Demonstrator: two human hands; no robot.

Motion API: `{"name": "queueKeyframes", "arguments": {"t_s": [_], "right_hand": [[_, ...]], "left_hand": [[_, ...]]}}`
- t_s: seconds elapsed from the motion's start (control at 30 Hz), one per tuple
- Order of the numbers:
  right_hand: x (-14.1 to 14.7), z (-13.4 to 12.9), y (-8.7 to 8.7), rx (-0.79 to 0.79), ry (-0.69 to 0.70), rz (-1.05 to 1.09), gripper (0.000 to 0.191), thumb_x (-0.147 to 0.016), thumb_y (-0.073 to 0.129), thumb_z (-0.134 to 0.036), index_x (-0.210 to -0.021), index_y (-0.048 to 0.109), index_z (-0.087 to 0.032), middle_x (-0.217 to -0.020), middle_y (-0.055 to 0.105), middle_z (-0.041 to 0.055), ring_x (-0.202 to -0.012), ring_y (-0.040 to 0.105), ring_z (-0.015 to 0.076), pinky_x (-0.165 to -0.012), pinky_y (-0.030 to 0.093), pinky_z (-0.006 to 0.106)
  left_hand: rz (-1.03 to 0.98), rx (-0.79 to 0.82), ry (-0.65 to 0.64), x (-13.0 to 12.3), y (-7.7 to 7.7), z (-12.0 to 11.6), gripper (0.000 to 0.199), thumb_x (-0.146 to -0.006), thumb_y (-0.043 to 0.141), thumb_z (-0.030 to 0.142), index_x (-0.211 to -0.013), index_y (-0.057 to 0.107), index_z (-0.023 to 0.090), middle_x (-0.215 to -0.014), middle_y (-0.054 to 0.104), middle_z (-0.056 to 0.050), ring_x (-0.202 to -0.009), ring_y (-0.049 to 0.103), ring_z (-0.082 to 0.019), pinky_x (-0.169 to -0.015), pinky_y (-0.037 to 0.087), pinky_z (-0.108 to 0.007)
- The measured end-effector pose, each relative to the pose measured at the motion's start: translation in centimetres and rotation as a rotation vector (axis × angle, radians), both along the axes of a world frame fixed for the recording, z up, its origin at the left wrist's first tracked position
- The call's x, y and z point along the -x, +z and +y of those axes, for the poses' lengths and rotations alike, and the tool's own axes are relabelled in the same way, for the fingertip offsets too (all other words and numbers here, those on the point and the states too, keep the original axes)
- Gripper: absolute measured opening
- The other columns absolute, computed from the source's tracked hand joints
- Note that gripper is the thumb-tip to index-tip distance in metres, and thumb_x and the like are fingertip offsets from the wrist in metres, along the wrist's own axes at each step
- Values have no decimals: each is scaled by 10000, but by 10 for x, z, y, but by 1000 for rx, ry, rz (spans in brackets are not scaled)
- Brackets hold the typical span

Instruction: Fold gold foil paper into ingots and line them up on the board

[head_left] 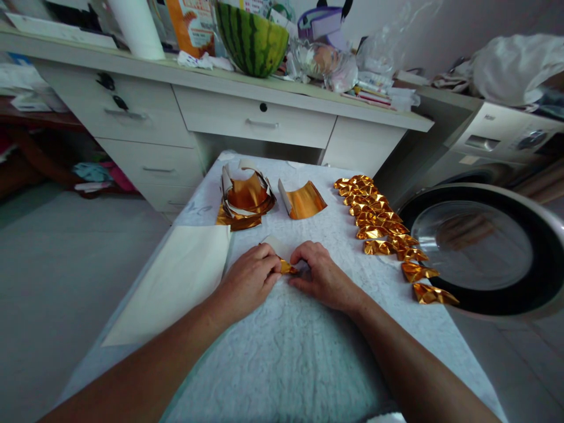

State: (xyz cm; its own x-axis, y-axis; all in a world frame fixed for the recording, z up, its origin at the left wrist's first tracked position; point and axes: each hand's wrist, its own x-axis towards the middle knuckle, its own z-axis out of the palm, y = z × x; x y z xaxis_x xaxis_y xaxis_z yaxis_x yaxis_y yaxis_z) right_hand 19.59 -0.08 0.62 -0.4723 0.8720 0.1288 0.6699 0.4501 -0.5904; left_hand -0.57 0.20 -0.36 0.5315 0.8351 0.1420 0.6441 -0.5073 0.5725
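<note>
Between my hands, near the middle of the table, is a small piece of gold foil paper (286,267). My left hand (253,276) has its fingers closed on the left part of it. The thumb and fingers of my right hand (319,275) curl round its right end, and the fingertips partly hide it. Beyond my hands lie a curved gold sheet (305,201) and a stack of curled gold sheets (247,197). Several folded gold pieces (374,217) form overlapping rows along the table's right side.
A cream paper sheet (176,282) lies on the left of the cloth-covered table (282,364). Behind stands a drawer counter (145,117) bearing a cut watermelon (251,38), a white roll (138,26) and plastic bags. An open round washer door (478,247) adjoins the right edge.
</note>
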Motion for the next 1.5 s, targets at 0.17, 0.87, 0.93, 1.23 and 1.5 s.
{"name": "queueKeyframes", "arguments": {"t_s": [0.17, 0.87, 0.93, 1.23, 1.5], "right_hand": [[1, 2, -2, 11, -9, 33, 125, -793, 678, -89, -830, 623, -195, -946, 597, 22, -940, 504, 184, -853, 368, 332], [11, 0, -3, 7, -163, -37, 96, -852, 646, -185, -757, 637, -174, -959, 572, 59, -931, 471, 202, -851, 373, 362], [13, 0, -4, 3, -178, -50, 101, -855, 636, -186, -755, 637, -175, -958, 567, 62, -931, 467, 205, -849, 371, 362], [16, 0, -8, -19, -218, -76, 126, -867, 591, -196, -749, 632, -182, -959, 555, 62, -912, 463, 202, -836, 355, 365], [17, 1, -11, -29, -244, -58, 117, -831, 640, -203, -719, 612, -184, -942, 551, 55, -900, 458, 203, -823, 356, 357]], "left_hand": [[12, -1, 7, -1, 1, 0, 113, -867, 539, 118, -773, 566, 175, -906, 550, -33, -877, 545, -182, -803, 448, -332], [103, -75, 95, -4, -1, -3, 172, -921, 486, 212, -779, 578, 183, -896, 542, -43, -872, 542, -198, -822, 463, -367], [119, -92, 98, -5, -2, -3, 179, -926, 478, 215, -782, 580, 184, -893, 542, -44, -873, 541, -201, -813, 462, -368], [144, -99, 141, -7, -1, -3, 171, -904, 492, 197, -770, 597, 181, -908, 556, -61, -887, 539, -210, -817, 463, -373], [102, -64, 160, -8, 0, -1, 162, -856, 524, 155, -711, 589, 182, -868, 565, -50, -848, 547, -199, -787, 458, -357]]}}
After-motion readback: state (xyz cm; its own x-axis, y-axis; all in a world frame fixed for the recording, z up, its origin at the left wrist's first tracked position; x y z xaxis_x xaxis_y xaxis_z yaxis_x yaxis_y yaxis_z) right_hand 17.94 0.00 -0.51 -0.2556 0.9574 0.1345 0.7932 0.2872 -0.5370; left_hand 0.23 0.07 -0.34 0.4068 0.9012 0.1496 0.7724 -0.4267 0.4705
